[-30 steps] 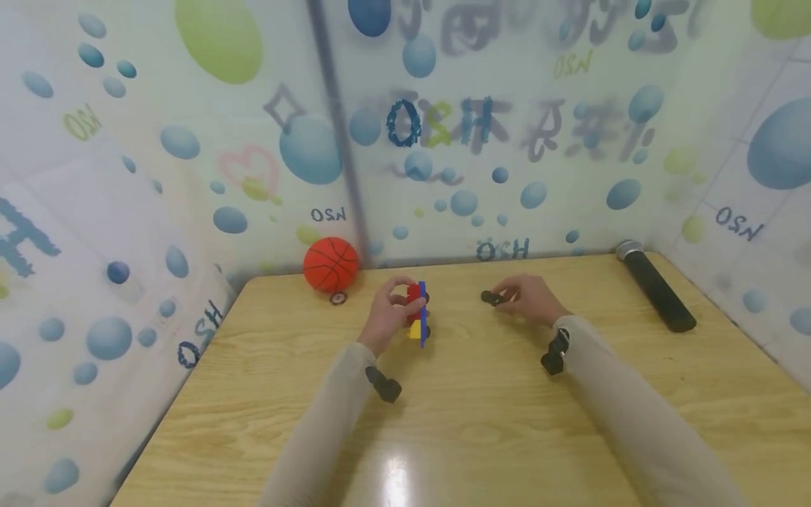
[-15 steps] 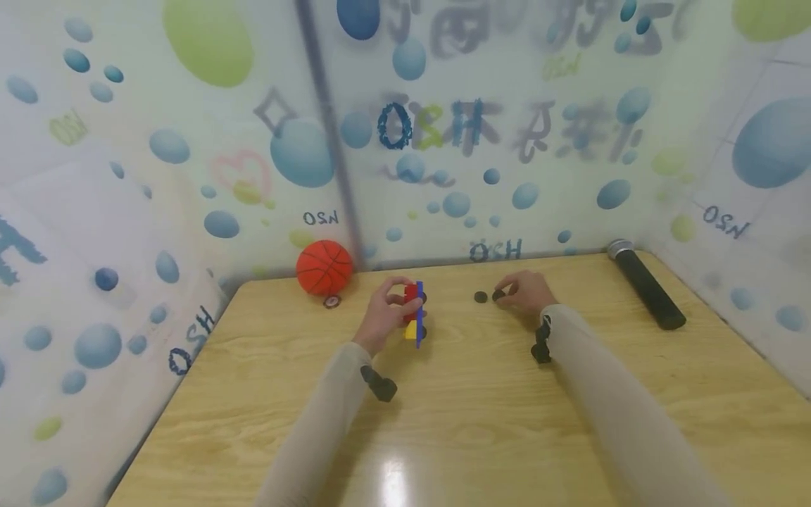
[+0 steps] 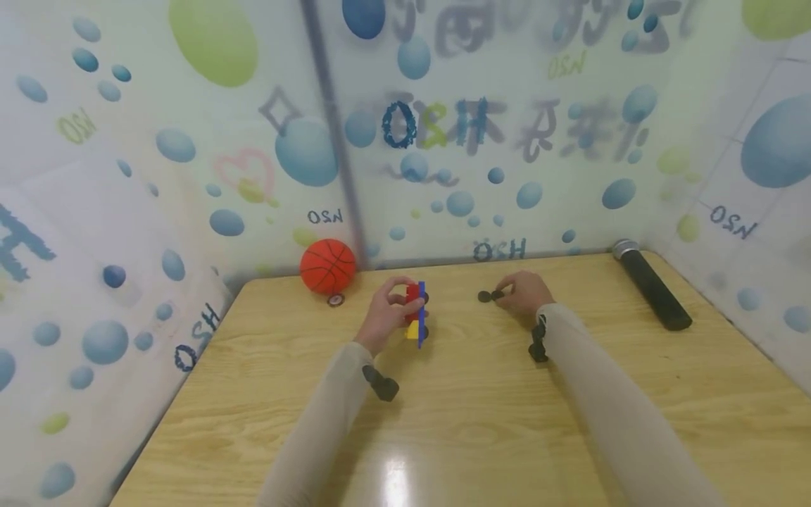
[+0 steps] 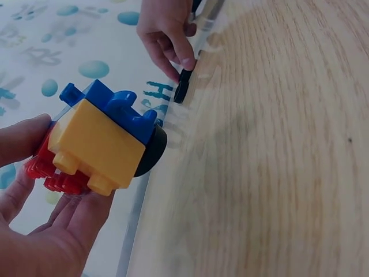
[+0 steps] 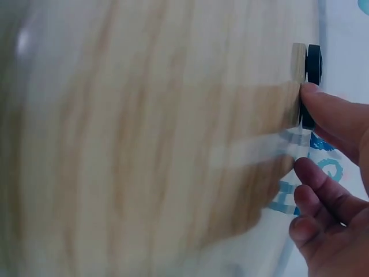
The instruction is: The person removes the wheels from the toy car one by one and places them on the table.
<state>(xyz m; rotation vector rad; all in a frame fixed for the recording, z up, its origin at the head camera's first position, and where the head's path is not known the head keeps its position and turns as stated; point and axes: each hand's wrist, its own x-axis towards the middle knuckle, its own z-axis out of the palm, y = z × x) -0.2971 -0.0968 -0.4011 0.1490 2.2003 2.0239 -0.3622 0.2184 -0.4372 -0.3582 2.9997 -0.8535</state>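
Observation:
In the head view my left hand [image 3: 380, 317] grips a toy block car by its red block [image 3: 412, 303]. The car is turned on its side, its blue base [image 3: 421, 324] facing right with black wheels beyond it. The left wrist view shows its yellow block [image 4: 101, 144] and one black wheel [image 4: 152, 151] up close. My right hand [image 3: 527, 293] is at the table towards the back, thumb and a finger pinching a loose black wheel [image 4: 185, 76]. Right beside that wheel lies a second loose black wheel [image 3: 484, 296].
A red toy basketball [image 3: 327, 267] stands at the back left, with a small round disc [image 3: 336, 300] in front of it. A black microphone [image 3: 652, 285] lies at the back right. A patterned wall [image 3: 437, 232] borders the wooden table [image 3: 481, 422].
My right hand has drawn back a little to the right, and two loose wheels now show at its fingertips. My left hand keeps holding the car almost still. The head view has shifted slightly.

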